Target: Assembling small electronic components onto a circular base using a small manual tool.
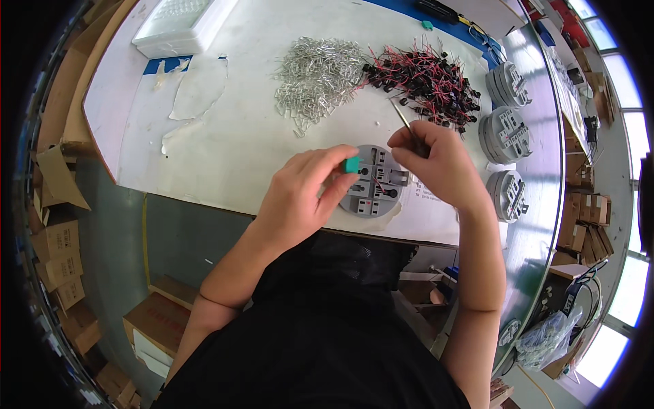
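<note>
Between the thumb and fingers of my left hand (300, 191) is a small green block (351, 165), held over the left edge of a round grey plastic base (368, 206). Molded compartments and terminals cover this base, and a small black part with a red wire (388, 193) sits in it. My right hand (439, 160) is closed around a slim metal tool (400, 113) at the base's upper right. The tool's narrow tip points up and away from the base; its rear end is hidden in my fist.
Beyond my hands lie a heap of bent metal clips (317, 78) and a pile of black parts with red wires (429, 82). Stacked grey round bases (505, 135) line the right side. A white foam tray (180, 27) stands far left. Another green piece (427, 25) lies at the back.
</note>
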Demonstrator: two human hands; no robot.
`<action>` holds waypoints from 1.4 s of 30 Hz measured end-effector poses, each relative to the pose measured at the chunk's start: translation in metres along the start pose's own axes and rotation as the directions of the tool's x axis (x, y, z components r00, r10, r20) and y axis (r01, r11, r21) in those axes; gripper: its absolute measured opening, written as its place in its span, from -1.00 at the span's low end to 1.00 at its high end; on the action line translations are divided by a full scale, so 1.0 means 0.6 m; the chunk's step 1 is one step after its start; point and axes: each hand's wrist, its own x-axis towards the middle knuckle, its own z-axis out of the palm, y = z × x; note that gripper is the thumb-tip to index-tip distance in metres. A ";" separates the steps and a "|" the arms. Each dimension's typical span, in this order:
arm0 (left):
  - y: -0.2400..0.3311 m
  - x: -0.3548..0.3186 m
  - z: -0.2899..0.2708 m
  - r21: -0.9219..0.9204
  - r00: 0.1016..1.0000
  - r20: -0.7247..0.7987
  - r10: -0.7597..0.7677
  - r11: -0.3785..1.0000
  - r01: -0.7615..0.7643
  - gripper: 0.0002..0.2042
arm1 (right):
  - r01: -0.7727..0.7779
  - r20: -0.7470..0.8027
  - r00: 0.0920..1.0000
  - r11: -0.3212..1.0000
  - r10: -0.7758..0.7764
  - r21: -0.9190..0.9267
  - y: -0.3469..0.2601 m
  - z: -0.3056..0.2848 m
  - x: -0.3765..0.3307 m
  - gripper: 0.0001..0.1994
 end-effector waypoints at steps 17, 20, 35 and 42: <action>-0.016 0.005 0.034 0.003 0.998 0.062 -0.014 1.000 0.014 -0.67 | 0.078 -0.205 0.976 0.997 -0.077 -0.002 0.028 0.052 0.009 -0.74; -0.016 0.008 0.032 -0.003 0.996 0.084 -0.011 1.000 0.011 -0.67 | -0.072 -0.102 0.992 0.996 0.077 0.051 0.009 0.033 0.018 -0.77; -0.013 0.029 0.016 -0.131 0.965 0.231 -0.122 0.979 0.155 -0.71 | -0.074 -0.010 0.997 0.973 0.078 0.220 0.046 0.023 0.004 -0.82; -0.014 0.031 0.016 -0.093 0.970 0.226 -0.095 0.989 0.119 -0.70 | -0.019 -0.036 0.999 0.970 0.028 0.242 0.062 0.034 0.000 -0.81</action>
